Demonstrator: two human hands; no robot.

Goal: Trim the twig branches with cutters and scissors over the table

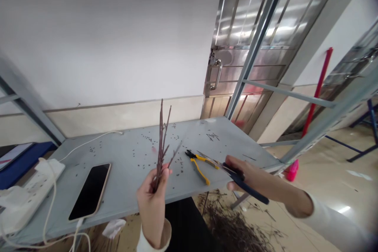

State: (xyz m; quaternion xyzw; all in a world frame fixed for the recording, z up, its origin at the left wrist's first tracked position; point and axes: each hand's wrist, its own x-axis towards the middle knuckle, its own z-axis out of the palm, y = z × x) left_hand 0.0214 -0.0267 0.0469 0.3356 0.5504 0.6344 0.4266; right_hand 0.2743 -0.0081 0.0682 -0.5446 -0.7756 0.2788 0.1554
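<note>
My left hand (152, 210) grips a small bunch of thin reddish-brown twigs (161, 147) near their lower ends, and the twigs stand almost upright. My right hand (254, 177) is shut on the dark blue handles of a pair of scissors (240, 181), whose metal blades point left over the table. Just beyond the blade tips, yellow-handled pliers (201, 166) lie on the grey table (124, 189). Many small dark twig bits are scattered over the tabletop.
A black smartphone (90, 191) and a white power strip (32, 197) with white cables lie at the table's left side. Below the front edge, a heap of cut twigs (233, 226) covers the floor. Grey metal frame bars (256, 43) rise beside the table.
</note>
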